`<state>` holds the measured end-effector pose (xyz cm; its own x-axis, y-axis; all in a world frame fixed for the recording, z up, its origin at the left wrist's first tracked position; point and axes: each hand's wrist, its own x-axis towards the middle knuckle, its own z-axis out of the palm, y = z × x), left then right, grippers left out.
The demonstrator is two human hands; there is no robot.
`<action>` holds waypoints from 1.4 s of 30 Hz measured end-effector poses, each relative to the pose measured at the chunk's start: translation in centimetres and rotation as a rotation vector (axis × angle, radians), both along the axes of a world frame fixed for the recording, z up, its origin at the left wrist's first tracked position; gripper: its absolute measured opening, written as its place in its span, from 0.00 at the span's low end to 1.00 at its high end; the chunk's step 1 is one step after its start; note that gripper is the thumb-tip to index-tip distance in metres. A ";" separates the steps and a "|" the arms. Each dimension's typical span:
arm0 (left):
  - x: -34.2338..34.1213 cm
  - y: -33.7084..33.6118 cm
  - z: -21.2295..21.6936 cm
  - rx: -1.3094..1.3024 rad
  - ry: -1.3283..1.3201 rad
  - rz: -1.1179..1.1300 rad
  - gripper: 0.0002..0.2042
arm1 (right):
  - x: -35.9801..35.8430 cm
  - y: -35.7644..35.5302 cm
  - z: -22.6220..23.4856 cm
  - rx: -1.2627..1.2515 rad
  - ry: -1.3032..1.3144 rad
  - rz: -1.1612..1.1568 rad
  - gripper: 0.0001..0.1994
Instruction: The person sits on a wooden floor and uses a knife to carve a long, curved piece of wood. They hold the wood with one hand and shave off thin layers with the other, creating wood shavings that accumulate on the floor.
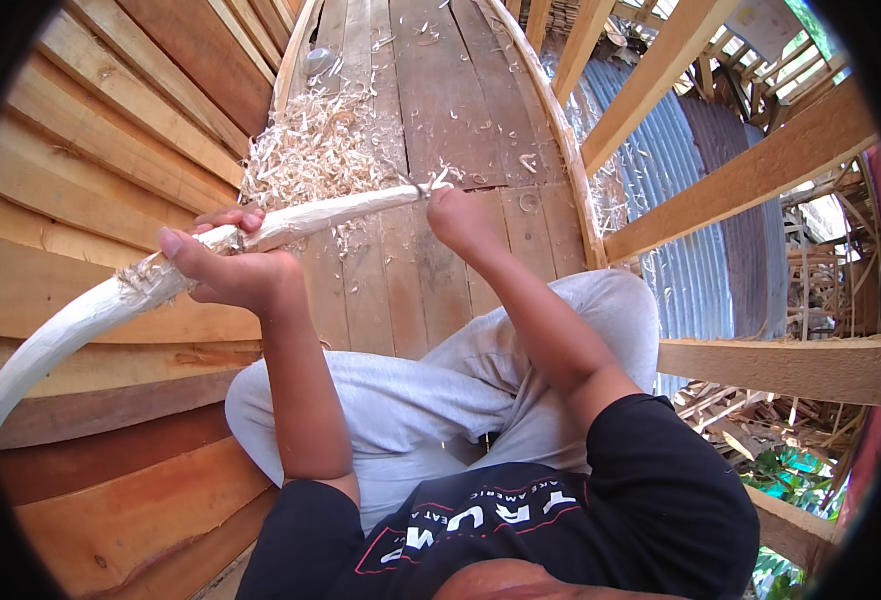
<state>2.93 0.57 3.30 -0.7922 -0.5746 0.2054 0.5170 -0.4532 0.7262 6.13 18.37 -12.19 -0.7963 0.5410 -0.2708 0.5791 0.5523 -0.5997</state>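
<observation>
A long, curved, pale peeled wooden pole (335, 210) slants across the view from the lower left up toward my right hand. My left hand (240, 262) is closed around it from below, thumb on the near side and fingertips showing over the far side. Next to that hand, rough fibrous bits (143, 278) cling to the pole's surface. At the pole's far right end, my right hand (453, 217) is a fist. A thin dark blade-like tool (421, 188) crosses the pole beside this fist, its handle hidden by my fingers. Small curled shavings stick up there.
A heap of curled wood shavings (310, 150) lies on the plank floor (445, 100), with a round clear object (320, 62) beyond it. Wooden plank walling (110, 200) rises at left. Wooden rails (740, 165) and corrugated metal sheets (690, 240) stand at right. My legs (390, 400) are folded below.
</observation>
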 end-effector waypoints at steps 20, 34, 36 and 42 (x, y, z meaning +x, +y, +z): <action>-0.2 0.2 0.2 -0.009 0.011 -0.009 0.24 | -1.0 2.7 -5.1 0.090 -0.007 0.018 0.24; -1.6 -1.7 -0.6 0.025 -0.010 -0.068 0.23 | -1.4 3.5 -2.0 0.279 -0.090 0.054 0.27; -2.1 -2.6 -1.2 0.079 -0.002 -0.204 0.22 | -1.4 4.1 -1.3 0.341 -0.100 0.058 0.27; -1.3 -1.6 -0.9 -0.091 0.101 -0.139 0.22 | -2.0 7.5 -5.4 -0.127 0.034 -0.298 0.30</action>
